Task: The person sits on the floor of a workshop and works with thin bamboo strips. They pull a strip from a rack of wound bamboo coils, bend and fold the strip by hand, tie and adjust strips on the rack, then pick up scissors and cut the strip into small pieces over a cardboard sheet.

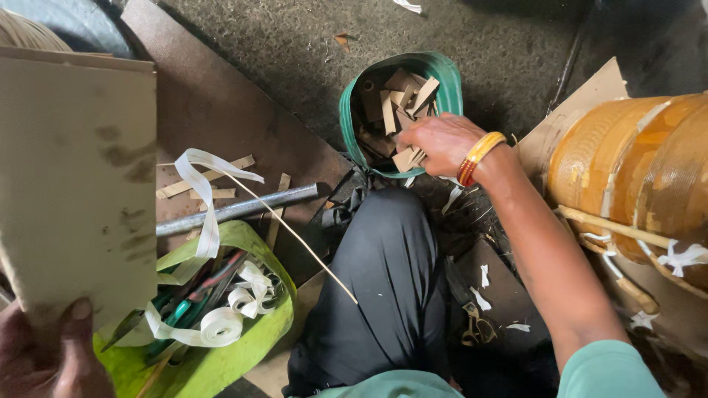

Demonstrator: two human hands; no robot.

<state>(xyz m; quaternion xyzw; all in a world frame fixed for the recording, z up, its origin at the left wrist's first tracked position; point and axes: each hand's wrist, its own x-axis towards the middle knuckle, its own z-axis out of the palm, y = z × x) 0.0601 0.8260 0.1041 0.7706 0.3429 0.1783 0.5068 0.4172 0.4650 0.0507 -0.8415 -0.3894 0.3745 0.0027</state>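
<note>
Head view: right hand (441,142) is reaching into the green bucket (442,77), fingers curled shut on a few brown card strips (408,158) at the bucket's near rim. Orange and red bangles (478,156) sit on that wrist. The bucket stands on the dark floor ahead of the person's knee and is packed with more loose card offcuts (402,99), mostly standing on end.

Left hand (48,354) is at the bottom left corner, thumb on top, pinching the lower edge of a large flat beige board (74,177). The board is held up close to the camera and shows dark smudges.

Just right of the board: a lime-green tub (243,346) holding a roll of white cloth tape (221,324), with tool handles under the tape. A loose tail of tape loops up over a grey metal rod (236,208) lying on a brown sheet. A thin stick (295,236) runs diagonally across the tub edge.

Far right: a big amber-wrapped coil (634,169) bound with white ties, well apart from both hands. Scissors (476,324) lie on the floor beside the black trouser leg (391,273).
</note>
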